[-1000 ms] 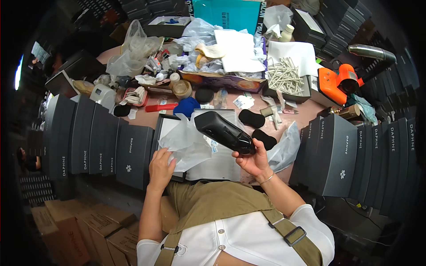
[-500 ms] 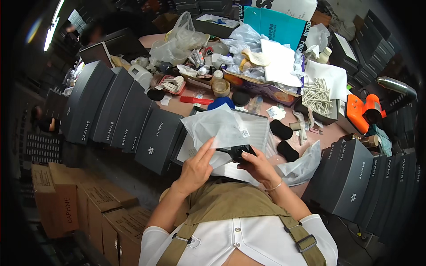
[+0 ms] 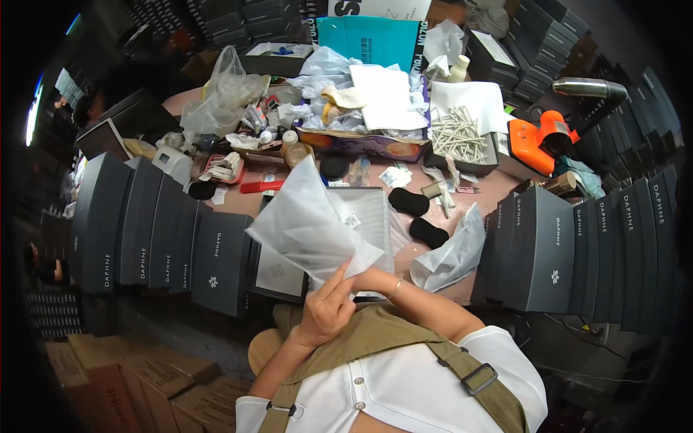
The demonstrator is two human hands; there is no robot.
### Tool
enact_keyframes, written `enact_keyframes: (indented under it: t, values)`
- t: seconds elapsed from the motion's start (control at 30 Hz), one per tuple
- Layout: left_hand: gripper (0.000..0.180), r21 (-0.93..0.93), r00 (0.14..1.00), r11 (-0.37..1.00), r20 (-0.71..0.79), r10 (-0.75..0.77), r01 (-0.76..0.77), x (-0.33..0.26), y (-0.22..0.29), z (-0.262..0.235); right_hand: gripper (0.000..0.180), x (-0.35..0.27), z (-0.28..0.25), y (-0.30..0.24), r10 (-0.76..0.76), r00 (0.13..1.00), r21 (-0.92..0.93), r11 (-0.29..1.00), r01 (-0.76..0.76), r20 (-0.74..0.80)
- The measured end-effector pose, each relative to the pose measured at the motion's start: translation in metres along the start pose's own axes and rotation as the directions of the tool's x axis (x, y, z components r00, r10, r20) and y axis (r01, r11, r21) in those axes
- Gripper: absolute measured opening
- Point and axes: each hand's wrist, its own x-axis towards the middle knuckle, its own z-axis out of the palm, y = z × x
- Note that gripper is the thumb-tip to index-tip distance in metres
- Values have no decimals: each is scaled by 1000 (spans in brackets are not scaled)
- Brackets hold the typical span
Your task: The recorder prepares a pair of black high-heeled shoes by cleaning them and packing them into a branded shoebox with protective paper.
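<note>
A translucent white bag is raised in front of me, over an open dark grey shoebox. My left hand has its fingers together on the bag's lower edge, gripping it. My right hand reaches in under the bag; its fingers are hidden there, so what they hold does not show. Ribbed pale lining paper shows in the box behind the bag. To the right lie two black oval pads and another crumpled translucent bag.
Dark grey shoeboxes stand in a row at left and at right. Behind are a carton of crumpled paper, a box of white sticks and an orange tool. Brown cartons sit low at left.
My right hand, earlier holding a small black item in view, has gone under the bag. The bag has risen and spread out, still in my left hand. The whole view has shifted.
</note>
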Motion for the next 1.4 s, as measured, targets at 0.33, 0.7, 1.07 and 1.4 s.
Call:
enact_keyframes:
  t: [0.33, 0.7, 1.07, 1.4]
  values:
    - [46, -166, 959, 981, -245, -140, 101, -21, 2, -17, 46, 12, 4, -37, 321, 829, 521, 853, -43, -458]
    - [52, -815, 322, 555, -487, -812, 167, -53, -92, -64, 56, -38, -6, -49, -215, 955, 584, 756, 295, -205]
    - [81, 87, 946, 947, 76, -315, 308, -29, -83, 31, 51, -31, 14, 25, 557, 830, 915, -354, 192, 41]
    - [37, -678, 145, -319, 534, -833, 662, -153, -143, 56, 77, 4, 97, 52, 569, 821, 263, 800, -539, -49]
